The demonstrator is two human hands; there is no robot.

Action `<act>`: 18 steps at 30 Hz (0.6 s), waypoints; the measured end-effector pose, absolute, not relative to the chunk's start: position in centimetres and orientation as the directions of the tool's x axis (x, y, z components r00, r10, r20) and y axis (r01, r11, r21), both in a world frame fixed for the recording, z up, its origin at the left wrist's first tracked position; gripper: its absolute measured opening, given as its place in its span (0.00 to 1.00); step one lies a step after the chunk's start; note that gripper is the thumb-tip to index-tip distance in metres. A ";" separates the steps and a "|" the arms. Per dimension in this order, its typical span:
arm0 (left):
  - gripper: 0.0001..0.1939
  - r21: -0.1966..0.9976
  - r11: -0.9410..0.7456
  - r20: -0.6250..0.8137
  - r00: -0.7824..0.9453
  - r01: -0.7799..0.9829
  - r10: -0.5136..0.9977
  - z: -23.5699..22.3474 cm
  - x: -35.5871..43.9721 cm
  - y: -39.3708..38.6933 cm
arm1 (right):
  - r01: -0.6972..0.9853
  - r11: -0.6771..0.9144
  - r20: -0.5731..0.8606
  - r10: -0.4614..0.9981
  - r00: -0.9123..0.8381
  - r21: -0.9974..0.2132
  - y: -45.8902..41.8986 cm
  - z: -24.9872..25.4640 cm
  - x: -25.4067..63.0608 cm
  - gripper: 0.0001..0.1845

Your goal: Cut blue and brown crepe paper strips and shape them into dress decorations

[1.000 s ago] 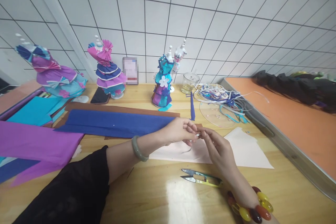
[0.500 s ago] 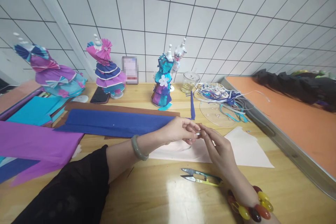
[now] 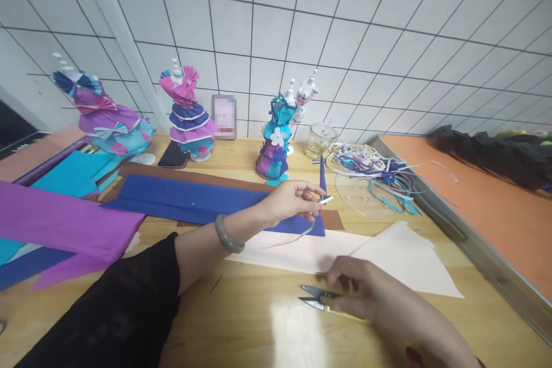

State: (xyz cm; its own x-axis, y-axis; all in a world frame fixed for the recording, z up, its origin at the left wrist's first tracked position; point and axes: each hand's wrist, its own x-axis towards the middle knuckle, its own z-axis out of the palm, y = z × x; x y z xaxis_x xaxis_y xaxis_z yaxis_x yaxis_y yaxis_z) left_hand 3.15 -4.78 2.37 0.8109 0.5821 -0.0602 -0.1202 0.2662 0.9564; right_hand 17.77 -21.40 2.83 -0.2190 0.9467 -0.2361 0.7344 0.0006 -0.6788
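Note:
My left hand [image 3: 290, 202] is raised a little above the table and pinches a thin white ribbon strip [image 3: 324, 200] whose loose end curves down toward the white paper [image 3: 388, 256]. My right hand [image 3: 366, 296] has come down on the small yellow-handled thread snips [image 3: 317, 298] lying on the wooden table [image 3: 267, 328]; its fingers are curled over the handle, blurred by motion. A green bangle sits on my left wrist.
Blue crepe paper [image 3: 185, 198] on brown paper lies behind my hands, purple crepe [image 3: 64, 224] at left. Three dressed mannequin dolls [image 3: 276, 141] stand by the tiled wall, with a glass jar [image 3: 319, 139], a ribbon pile [image 3: 371, 164] on a clear disc, and a phone [image 3: 172, 155].
My right hand left the ribbon at my left hand and dropped to the snips near the table's front. My left hand kept the strip. The view shifted slightly.

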 end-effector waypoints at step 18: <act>0.18 0.956 0.281 -0.101 0.808 -0.083 0.581 2.2 3.0 -4.2 | 0.797 0.087 -0.258 0.920 -0.294 -0.598 -21.9 3.1 15.0 0.06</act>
State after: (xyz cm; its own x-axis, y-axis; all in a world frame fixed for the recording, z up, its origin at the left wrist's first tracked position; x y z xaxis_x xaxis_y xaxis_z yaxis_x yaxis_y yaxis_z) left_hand 3.00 -4.21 2.23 0.8077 0.5809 -0.1006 -0.0829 0.2808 0.9562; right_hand 14.96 -21.89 3.13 -0.2944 0.9201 -0.2585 0.7966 0.0868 -0.5982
